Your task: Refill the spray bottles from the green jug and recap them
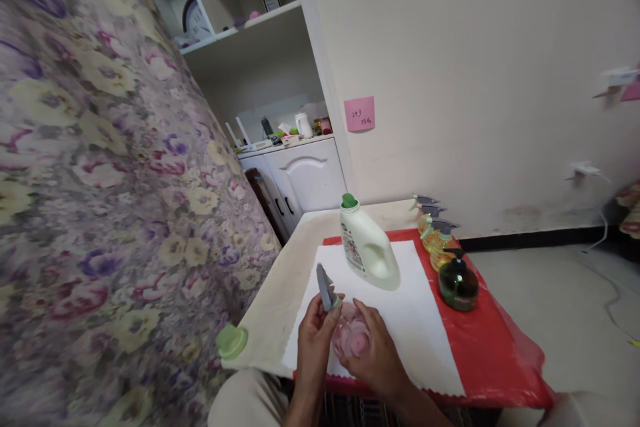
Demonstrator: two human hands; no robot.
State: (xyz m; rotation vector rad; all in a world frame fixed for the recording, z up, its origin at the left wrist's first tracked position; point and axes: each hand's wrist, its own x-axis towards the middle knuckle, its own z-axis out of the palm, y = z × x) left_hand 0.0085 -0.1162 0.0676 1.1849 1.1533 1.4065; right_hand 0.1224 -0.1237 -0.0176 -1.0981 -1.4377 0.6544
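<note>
My left hand [314, 337] is closed around the grey pump top [325, 288] of a small clear pink bottle [351, 337]. My right hand [377, 347] wraps round the body of that bottle, holding it just above the white cloth [420, 320]. A white detergent jug [367, 247] with a green cap stands on the cloth right behind my hands. A loose pale green cap [231, 341] lies at the table's near left corner.
A dark green round pump bottle [457, 283] and two yellow spray bottles [435, 240] stand on the red sheet [500, 340] at the right. A flowered fabric [100, 213] fills the left side. White cabinet [305, 177] and shelves stand behind; a pink note [359, 113] is on the wall.
</note>
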